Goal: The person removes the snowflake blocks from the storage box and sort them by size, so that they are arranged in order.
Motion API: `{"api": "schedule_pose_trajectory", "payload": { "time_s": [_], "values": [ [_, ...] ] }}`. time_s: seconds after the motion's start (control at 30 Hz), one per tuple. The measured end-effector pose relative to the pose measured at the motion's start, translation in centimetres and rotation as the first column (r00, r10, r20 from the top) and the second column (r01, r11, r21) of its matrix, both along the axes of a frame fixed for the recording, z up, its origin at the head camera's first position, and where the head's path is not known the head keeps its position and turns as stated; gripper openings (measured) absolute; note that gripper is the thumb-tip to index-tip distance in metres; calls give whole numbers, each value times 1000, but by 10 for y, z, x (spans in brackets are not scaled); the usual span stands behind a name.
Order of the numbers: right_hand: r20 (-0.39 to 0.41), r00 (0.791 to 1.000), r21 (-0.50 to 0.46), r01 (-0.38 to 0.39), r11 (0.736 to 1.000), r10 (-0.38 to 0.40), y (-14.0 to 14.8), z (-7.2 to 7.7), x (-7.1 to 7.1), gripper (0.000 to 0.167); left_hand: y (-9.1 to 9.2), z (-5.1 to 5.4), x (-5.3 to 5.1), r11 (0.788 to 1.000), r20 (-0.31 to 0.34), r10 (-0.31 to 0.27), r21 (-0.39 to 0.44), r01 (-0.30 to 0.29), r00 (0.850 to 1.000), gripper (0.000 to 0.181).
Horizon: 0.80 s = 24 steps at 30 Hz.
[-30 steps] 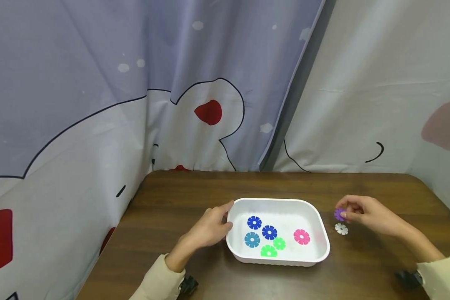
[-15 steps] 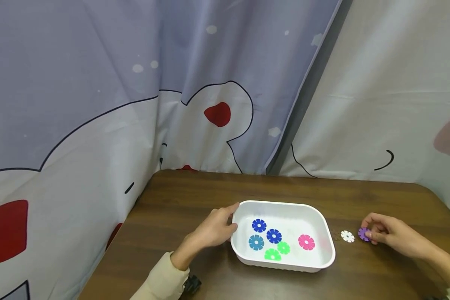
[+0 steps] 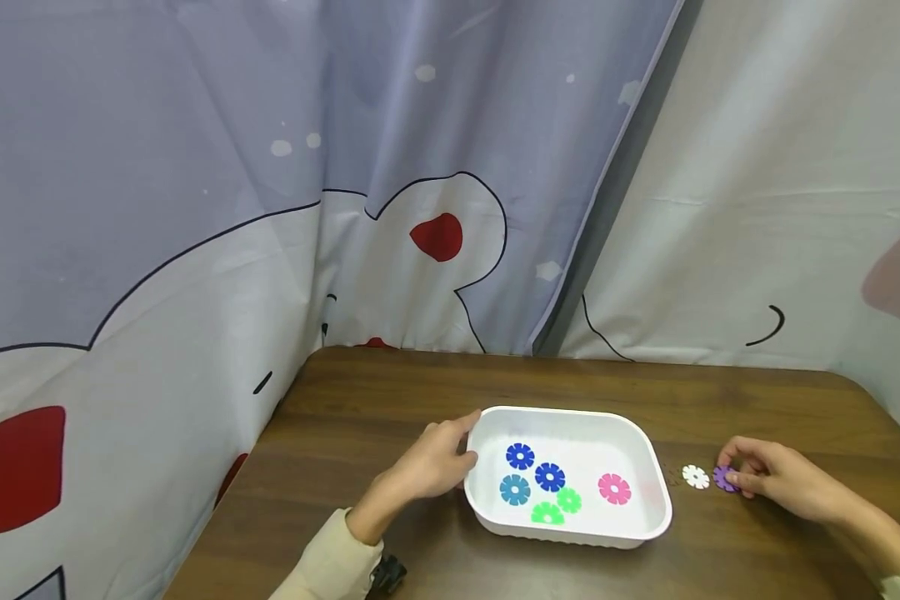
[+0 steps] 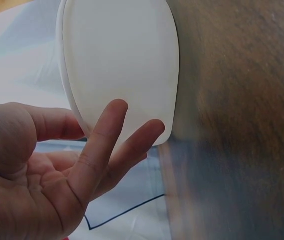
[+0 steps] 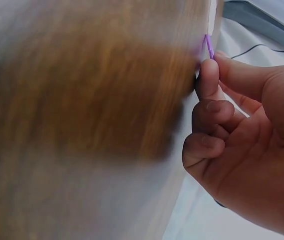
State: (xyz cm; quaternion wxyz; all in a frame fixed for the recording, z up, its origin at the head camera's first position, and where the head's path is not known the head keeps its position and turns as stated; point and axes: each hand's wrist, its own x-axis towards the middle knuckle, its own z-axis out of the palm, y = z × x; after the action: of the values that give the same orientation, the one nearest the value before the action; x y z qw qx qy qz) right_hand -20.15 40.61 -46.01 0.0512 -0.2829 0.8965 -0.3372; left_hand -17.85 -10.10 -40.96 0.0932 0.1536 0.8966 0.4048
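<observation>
In the head view my right hand pinches a purple notched snowflake disc between thumb and fingertips, low at the table. Just left of it a white disc lies flat. The right wrist view shows the purple disc edge-on, tilted at the fingertips. A white plastic tray stands left of these. My left hand holds its left end by the rim, with some fingers against the outer wall in the left wrist view.
Inside the tray lie two dark blue discs, a lighter blue disc, two green discs and a pink disc. The brown wooden table ends at a printed curtain.
My right hand has carried the purple disc from behind the white disc to its right side and lowered it. The left hand stays on the tray; the head view has shifted slightly.
</observation>
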Motion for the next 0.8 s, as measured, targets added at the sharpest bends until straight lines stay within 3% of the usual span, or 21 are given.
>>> {"api": "schedule_pose_trajectory", "payload": {
  "time_s": [0.27, 0.43, 0.57, 0.8],
  "values": [
    [20, 998, 92, 51, 994, -53, -3, 8, 1, 11, 2, 3, -1, 1000, 16, 7, 6, -7, 1000, 63],
    [-35, 995, 134, 100, 986, -96, -7, 17, 3, 13, 3, 5, -1, 1000, 22, 5, 10, -5, 1000, 63],
    [-99, 988, 108, 132, 985, -121, -21, 31, 2, 13, 1, 6, 0, 1000, 30, 9, 16, -9, 1000, 64],
    [-94, 992, 45, 90, 995, -85, -67, 59, 3, 10, 0, 2, 3, 1000, 38, 6, 26, -7, 999, 64]
  ]
}}
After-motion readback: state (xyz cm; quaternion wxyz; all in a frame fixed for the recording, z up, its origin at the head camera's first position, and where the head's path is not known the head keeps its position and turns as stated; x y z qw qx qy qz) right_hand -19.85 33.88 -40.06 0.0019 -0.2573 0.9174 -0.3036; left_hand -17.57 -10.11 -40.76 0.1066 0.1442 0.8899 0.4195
